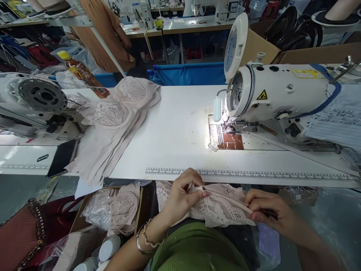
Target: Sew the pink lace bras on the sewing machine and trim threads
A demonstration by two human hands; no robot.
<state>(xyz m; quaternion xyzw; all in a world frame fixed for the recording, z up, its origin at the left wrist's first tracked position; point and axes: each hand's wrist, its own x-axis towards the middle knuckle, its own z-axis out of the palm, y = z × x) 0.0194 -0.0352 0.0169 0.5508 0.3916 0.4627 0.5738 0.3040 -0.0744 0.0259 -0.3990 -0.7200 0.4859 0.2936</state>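
Note:
Pale pink lace fabric (222, 210) is stretched between my two hands, just below the front edge of the white table, over my lap. My left hand (187, 194) pinches its upper edge between thumb and fingers. At the right end of the piece, my right hand (266, 210) is closed on a narrow folded edge. The sewing machine (282, 90) stands on the table behind, its lamp lighting the needle area; no fabric from my hands touches it. A stack of pale pink lace pieces (118, 113) lies at the left of the table and overhangs its front edge.
A second machine (36, 101) stands at the far left, near a bottle (84, 75). A ruler strip (242, 174) runs along the table's front edge. Below left are a box of lace pieces (124, 207) and a red bag (25, 233). A person (101, 34) stands beyond the table.

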